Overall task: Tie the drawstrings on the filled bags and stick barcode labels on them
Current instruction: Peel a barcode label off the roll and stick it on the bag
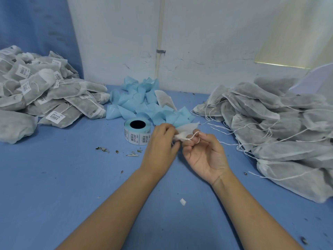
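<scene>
My left hand [161,141] pinches the gathered neck of a small white fabric bag [185,130] held just above the blue table. My right hand [203,154], palm up, pinches the bag's white drawstring [195,136], which loops around its fingertips. A roll of barcode labels [137,131] stands on the table just left of my left hand. A pile of filled bags with loose strings [270,127] lies on the right. A pile of tied, labelled bags [41,91] lies on the left.
A heap of light-blue label backing scraps [142,103] lies behind the roll, against the white wall. Bits of dried leaf [102,149] and a small white scrap [182,202] lie scattered on the blue table [72,177].
</scene>
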`<state>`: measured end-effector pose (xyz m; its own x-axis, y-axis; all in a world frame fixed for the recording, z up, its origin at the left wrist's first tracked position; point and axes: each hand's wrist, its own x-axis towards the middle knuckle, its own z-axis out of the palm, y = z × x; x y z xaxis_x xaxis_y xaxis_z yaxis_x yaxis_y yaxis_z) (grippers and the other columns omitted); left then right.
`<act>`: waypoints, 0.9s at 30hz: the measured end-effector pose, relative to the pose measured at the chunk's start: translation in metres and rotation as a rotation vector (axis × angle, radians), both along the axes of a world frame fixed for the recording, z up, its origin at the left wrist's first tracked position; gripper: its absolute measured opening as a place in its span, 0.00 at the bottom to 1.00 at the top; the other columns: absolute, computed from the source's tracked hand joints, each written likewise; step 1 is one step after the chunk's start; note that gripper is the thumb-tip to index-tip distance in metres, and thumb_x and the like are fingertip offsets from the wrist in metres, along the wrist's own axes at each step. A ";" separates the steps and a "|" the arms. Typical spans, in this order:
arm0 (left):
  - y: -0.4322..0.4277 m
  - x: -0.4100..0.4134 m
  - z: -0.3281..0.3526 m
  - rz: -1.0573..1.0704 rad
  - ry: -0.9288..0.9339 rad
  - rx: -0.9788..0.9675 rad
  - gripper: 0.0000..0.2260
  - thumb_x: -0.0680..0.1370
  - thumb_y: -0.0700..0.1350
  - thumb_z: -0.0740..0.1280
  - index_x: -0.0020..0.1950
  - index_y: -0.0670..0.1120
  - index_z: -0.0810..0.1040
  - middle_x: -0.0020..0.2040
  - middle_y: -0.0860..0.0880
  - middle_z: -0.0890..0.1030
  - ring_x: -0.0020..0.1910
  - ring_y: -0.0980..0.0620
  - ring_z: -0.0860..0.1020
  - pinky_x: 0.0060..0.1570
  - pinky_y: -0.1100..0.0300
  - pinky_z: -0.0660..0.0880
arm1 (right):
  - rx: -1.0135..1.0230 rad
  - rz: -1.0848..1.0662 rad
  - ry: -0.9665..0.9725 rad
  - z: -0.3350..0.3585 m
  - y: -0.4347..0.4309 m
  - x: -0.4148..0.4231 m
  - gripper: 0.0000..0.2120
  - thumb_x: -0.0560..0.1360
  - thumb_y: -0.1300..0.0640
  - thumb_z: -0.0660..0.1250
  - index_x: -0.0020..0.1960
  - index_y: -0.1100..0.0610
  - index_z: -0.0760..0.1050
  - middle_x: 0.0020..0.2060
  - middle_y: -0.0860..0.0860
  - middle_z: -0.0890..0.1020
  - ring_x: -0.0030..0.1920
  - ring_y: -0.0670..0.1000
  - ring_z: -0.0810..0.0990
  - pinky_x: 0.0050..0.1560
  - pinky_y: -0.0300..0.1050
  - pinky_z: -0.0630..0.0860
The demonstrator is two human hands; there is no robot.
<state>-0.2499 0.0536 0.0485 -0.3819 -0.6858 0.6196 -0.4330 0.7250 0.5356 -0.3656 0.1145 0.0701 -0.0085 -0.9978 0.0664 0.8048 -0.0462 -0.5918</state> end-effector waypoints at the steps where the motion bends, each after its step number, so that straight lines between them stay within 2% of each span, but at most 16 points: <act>1: 0.001 0.000 0.001 -0.005 0.056 0.017 0.06 0.76 0.38 0.67 0.52 0.38 0.76 0.52 0.44 0.76 0.52 0.49 0.72 0.52 0.59 0.68 | 0.000 0.007 -0.004 -0.001 0.000 -0.001 0.19 0.48 0.63 0.83 0.33 0.57 0.76 0.27 0.50 0.74 0.29 0.47 0.76 0.31 0.38 0.77; 3: 0.006 0.001 0.004 -0.019 0.201 0.119 0.03 0.79 0.40 0.63 0.51 0.45 0.72 0.46 0.49 0.76 0.44 0.55 0.71 0.43 0.61 0.68 | 0.006 -0.001 0.005 -0.001 0.000 -0.002 0.20 0.48 0.62 0.83 0.33 0.56 0.76 0.28 0.49 0.75 0.30 0.47 0.77 0.30 0.38 0.77; 5: 0.009 0.002 0.007 -0.009 0.339 0.217 0.05 0.80 0.41 0.60 0.51 0.50 0.67 0.42 0.55 0.74 0.38 0.59 0.71 0.37 0.65 0.66 | 0.030 -0.044 0.025 -0.003 0.000 -0.004 0.19 0.49 0.62 0.82 0.34 0.55 0.76 0.31 0.49 0.78 0.32 0.48 0.80 0.30 0.38 0.77; 8: 0.012 0.002 0.012 -0.008 0.509 0.248 0.11 0.79 0.36 0.58 0.54 0.52 0.66 0.43 0.60 0.74 0.41 0.69 0.74 0.39 0.75 0.67 | 0.076 -0.140 0.100 -0.003 -0.003 -0.002 0.05 0.61 0.61 0.73 0.32 0.53 0.78 0.33 0.50 0.81 0.34 0.48 0.82 0.32 0.36 0.77; 10: 0.012 0.002 0.014 -0.006 0.591 0.281 0.13 0.79 0.34 0.56 0.56 0.52 0.66 0.46 0.61 0.74 0.43 0.71 0.74 0.41 0.77 0.67 | 0.102 -0.202 0.195 -0.003 -0.005 0.000 0.05 0.65 0.61 0.68 0.32 0.53 0.78 0.34 0.49 0.81 0.34 0.47 0.81 0.31 0.35 0.76; 14: 0.005 0.003 0.015 0.054 0.674 0.325 0.16 0.78 0.31 0.55 0.57 0.51 0.66 0.49 0.61 0.74 0.45 0.73 0.73 0.42 0.78 0.67 | 0.152 -0.392 0.360 -0.008 -0.009 0.004 0.06 0.66 0.63 0.70 0.37 0.54 0.75 0.33 0.48 0.77 0.31 0.45 0.70 0.27 0.34 0.63; 15: 0.003 0.004 0.015 0.066 0.683 0.336 0.17 0.77 0.31 0.55 0.58 0.52 0.67 0.50 0.59 0.75 0.45 0.72 0.73 0.42 0.78 0.67 | 0.161 -0.450 0.396 -0.009 -0.009 0.005 0.07 0.69 0.64 0.70 0.37 0.54 0.76 0.32 0.47 0.76 0.30 0.44 0.69 0.27 0.34 0.62; 17: 0.000 0.005 0.015 0.086 0.688 0.356 0.19 0.77 0.31 0.54 0.58 0.54 0.67 0.52 0.53 0.76 0.45 0.69 0.74 0.42 0.76 0.68 | 0.161 -0.522 0.437 -0.011 -0.010 0.008 0.08 0.72 0.66 0.68 0.37 0.55 0.76 0.32 0.46 0.79 0.31 0.43 0.73 0.31 0.34 0.67; 20: -0.001 0.005 0.015 0.074 0.695 0.356 0.23 0.77 0.29 0.53 0.57 0.56 0.69 0.52 0.51 0.78 0.47 0.59 0.76 0.46 0.73 0.71 | 0.166 -0.542 0.458 -0.010 -0.011 0.012 0.06 0.72 0.66 0.69 0.40 0.57 0.76 0.34 0.47 0.81 0.33 0.44 0.79 0.35 0.34 0.75; 23: 0.000 0.005 0.014 0.047 0.663 0.345 0.24 0.74 0.26 0.52 0.58 0.50 0.75 0.56 0.50 0.78 0.56 0.55 0.76 0.57 0.66 0.71 | 0.183 -0.545 0.457 -0.010 -0.011 0.012 0.07 0.72 0.66 0.69 0.39 0.57 0.76 0.35 0.49 0.81 0.35 0.46 0.79 0.39 0.37 0.75; 27: 0.000 0.005 0.013 -0.018 0.688 0.441 0.21 0.75 0.28 0.54 0.57 0.46 0.78 0.55 0.50 0.80 0.57 0.53 0.77 0.56 0.64 0.73 | 0.196 -0.531 0.396 -0.010 -0.011 0.010 0.07 0.73 0.66 0.68 0.38 0.58 0.76 0.35 0.52 0.81 0.36 0.47 0.79 0.42 0.40 0.76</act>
<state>-0.2444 0.0538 0.0613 -0.0276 -0.9186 0.3943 0.1064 0.3895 0.9149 -0.3559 0.1031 0.0602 -0.5120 -0.8589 -0.0160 0.4243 -0.2366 -0.8741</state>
